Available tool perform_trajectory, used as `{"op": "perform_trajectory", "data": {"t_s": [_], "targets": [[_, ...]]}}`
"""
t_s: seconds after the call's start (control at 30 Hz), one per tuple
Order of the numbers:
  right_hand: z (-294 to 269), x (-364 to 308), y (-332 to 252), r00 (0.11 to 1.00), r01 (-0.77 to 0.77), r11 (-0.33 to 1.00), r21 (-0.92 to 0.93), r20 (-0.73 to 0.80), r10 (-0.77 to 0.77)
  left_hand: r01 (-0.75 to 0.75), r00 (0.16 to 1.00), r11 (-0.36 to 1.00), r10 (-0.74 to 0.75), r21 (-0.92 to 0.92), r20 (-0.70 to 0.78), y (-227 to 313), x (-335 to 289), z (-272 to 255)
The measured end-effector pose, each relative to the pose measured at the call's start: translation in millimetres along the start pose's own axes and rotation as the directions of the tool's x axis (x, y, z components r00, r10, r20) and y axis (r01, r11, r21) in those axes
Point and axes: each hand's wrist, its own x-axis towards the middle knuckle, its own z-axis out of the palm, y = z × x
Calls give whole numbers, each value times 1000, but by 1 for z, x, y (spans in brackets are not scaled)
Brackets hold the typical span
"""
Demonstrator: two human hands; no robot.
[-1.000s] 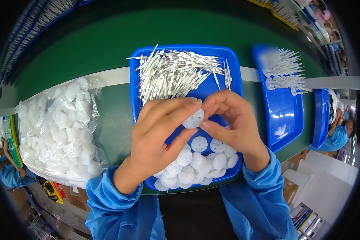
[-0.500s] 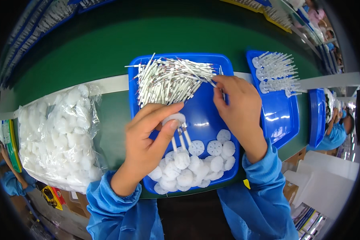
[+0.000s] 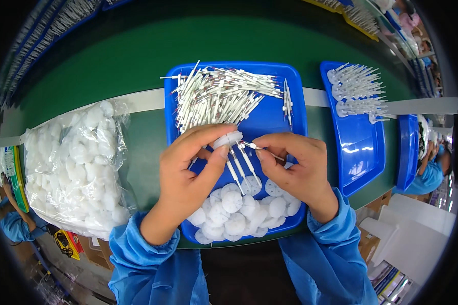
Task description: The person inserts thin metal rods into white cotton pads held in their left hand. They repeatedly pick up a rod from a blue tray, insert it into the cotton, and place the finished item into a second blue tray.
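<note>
My left hand (image 3: 191, 175) pinches a round white plastic disc (image 3: 228, 140) by its rim, above a blue tray (image 3: 304, 117). Several thin white sticks (image 3: 245, 158) hang down from the disc. My right hand (image 3: 297, 165) is closed on one more thin white stick (image 3: 264, 149), its tip at the disc's edge; I cannot tell whether it is in a hole. Under my hands, a heap of loose white discs (image 3: 234, 223) fills the tray's near end. A pile of similar sticks (image 3: 216, 99) with dark reddish ends lies at its far end.
At the left lies a clear bag (image 3: 76, 173) packed with white discs. A second blue tray (image 3: 361, 152) on the right bears discs fitted with sticks (image 3: 359, 91). Farther right are stacked blue trays (image 3: 407, 147). Other people work at both edges.
My right hand has come from the stick pile toward me, bringing a stick to the disc. My left hand still holds the disc, now tilted a little differently.
</note>
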Motion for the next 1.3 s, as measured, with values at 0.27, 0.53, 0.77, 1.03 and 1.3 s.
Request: {"op": "perform_trajectory", "data": {"t_s": [0.27,0.53,0.77,1.03,1.3], "targets": [[0,-2,-1,999,-42,998,44,12,42,-4,1000,996,4,87,-5,0,1,0],[9,-4,2,999,-24,999,-38,-22,24,-148,989,901,132,407,67,14,3,0],[12,-1,6,983,149,940,-306,-52,-173,-314,948,741,276,594,157,11,2,5],[13,4,2,940,291,832,-472,-22,-341,-192,981,793,154,578,115,21,-3,6],[13,3,3,948,292,890,-349,-19,-318,-38,998,903,13,429,60,22,-8,5]]}}
